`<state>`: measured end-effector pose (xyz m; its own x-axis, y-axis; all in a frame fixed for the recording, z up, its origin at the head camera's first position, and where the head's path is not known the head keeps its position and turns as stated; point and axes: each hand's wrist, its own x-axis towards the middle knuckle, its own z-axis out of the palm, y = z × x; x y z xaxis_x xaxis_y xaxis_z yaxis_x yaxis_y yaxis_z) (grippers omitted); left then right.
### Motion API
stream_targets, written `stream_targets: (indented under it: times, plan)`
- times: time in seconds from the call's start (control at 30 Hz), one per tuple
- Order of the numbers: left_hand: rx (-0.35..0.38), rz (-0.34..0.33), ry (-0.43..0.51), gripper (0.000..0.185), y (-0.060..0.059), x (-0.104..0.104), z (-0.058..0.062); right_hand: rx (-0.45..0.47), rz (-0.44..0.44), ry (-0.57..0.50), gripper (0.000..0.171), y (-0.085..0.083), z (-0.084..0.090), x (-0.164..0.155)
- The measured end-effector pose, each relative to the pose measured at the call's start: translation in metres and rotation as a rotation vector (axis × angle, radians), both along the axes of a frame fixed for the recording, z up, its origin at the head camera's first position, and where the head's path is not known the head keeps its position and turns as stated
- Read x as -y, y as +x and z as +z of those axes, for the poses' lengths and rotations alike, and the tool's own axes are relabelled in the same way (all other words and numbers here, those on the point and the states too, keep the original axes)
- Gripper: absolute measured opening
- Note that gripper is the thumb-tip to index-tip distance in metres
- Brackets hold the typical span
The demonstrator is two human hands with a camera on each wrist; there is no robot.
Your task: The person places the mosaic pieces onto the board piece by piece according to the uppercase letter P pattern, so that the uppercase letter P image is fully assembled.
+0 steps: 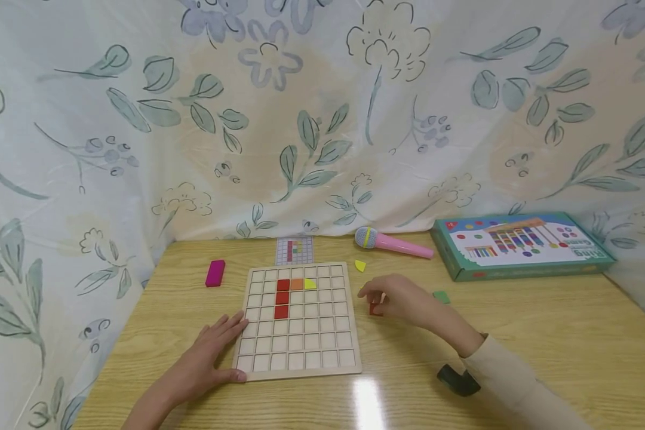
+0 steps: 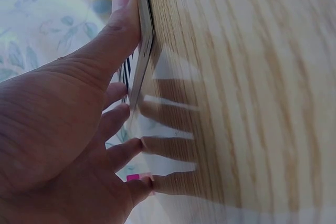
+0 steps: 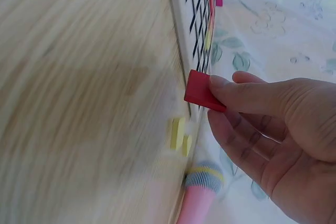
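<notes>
The counter (image 1: 408,364) spreads under both hands. Beyond the right fingers and off to their right lies a printed box (image 1: 524,245), its inside hidden. Between the left hand (image 1: 206,351) and the right hand (image 1: 400,300) sits a wooden grid board (image 1: 310,342): three red squares (image 1: 282,297) fill part of one column, an orange square (image 1: 297,284) and a yellow quarter-round (image 1: 309,284) continuing the farthest one's row. The left fingers are spread against the board's left edge, thumb at its near corner. Beyond the right fingers lies a pink microphone (image 1: 400,244); ahead of the left fingertips, a magenta block (image 1: 215,273). The right fingers pinch a red block (image 3: 203,90) just right of the board. Right of them is a green piece (image 1: 442,297); beyond, a loose yellow piece (image 1: 360,266).
</notes>
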<state>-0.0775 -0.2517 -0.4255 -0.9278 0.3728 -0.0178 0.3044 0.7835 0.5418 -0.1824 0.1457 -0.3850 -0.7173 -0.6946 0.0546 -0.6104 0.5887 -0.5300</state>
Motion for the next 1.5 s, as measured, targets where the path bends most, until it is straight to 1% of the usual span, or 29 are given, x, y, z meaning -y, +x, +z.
stream_targets:
  times: [0.1,0.27,0.37,0.47,0.63,0.7,0.8,0.93,1.07,1.2,1.37,1.5]
  plan:
    - [-0.001,0.000,-0.003,0.094,0.000,0.001,0.000,0.017,0.016,-0.001,0.029,-0.002,0.001,0.018]
    - [-0.006,-0.005,-0.003,0.094,-0.001,0.002,0.001,0.104,0.027,-0.044,0.030,-0.006,0.000,0.052]
    - [-0.004,-0.010,-0.003,0.094,-0.002,0.001,0.001,0.134,0.054,-0.068,0.029,-0.006,-0.003,0.072]
    - [0.005,-0.008,-0.002,0.093,-0.002,0.001,0.001,0.127,0.085,-0.097,0.027,-0.005,-0.008,0.092]
    - [0.003,-0.006,0.007,0.093,0.000,0.001,0.002,0.081,0.122,-0.164,0.024,-0.001,-0.012,0.122]
    - [0.001,-0.006,0.009,0.093,0.000,0.001,0.002,0.075,0.137,-0.169,0.024,0.001,-0.011,0.132]
    - [0.008,-0.006,0.011,0.093,-0.001,0.002,0.003,0.079,0.153,-0.146,0.024,0.003,-0.012,0.145]
    - [0.015,-0.005,0.015,0.093,-0.001,0.001,0.002,0.096,0.151,-0.122,0.023,0.003,-0.015,0.155]
    - [0.003,-0.007,0.020,0.093,-0.001,0.001,0.001,0.131,0.125,-0.141,0.022,0.003,-0.020,0.159]
    - [-0.008,-0.006,0.023,0.092,0.000,0.000,0.001,0.153,0.118,-0.175,0.021,0.004,-0.023,0.159]
    - [-0.011,-0.003,0.023,0.092,0.000,-0.001,0.001,0.139,0.108,-0.178,0.018,0.007,-0.027,0.161]
    - [-0.006,-0.003,0.028,0.092,0.000,-0.001,0.001,0.081,0.081,-0.136,0.015,0.008,-0.030,0.162]
